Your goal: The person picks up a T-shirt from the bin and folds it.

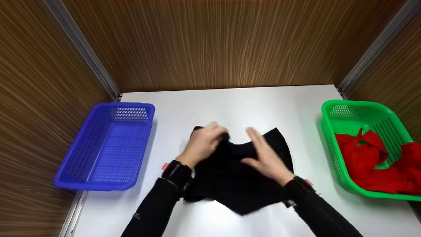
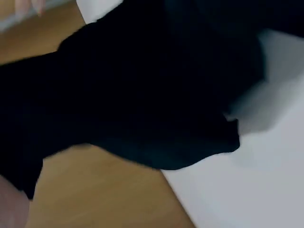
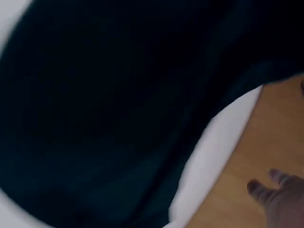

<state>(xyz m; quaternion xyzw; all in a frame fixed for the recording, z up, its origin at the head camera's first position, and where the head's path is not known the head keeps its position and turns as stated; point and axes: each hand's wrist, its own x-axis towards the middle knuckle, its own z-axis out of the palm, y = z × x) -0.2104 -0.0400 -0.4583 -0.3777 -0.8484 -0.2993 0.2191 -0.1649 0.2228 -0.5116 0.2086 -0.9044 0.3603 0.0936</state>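
Observation:
A black cloth (image 1: pixel 236 181) lies partly bunched on the white table between my hands, its lower corner pointing toward me. My left hand (image 1: pixel 205 141), blurred, has its fingers curled and grips a gathered bit of the cloth's upper left edge. Over the right half is my right hand (image 1: pixel 266 161), its fingers stretched out and thumb spread, overlapping the cloth with nothing gripped. Dark fabric (image 2: pixel 142 85) fills much of the left wrist view. In the right wrist view the cloth (image 3: pixel 104 104) again covers most of the picture.
On the left stands a blue plastic basket (image 1: pixel 144 144) with nothing in it. A green basket (image 1: pixel 334 154) at the right holds crumpled red cloth (image 1: pixel 361 161). Wood-grain panels (image 1: pixel 227 42) wall in the white table (image 1: pixel 236 112) at the back and both sides.

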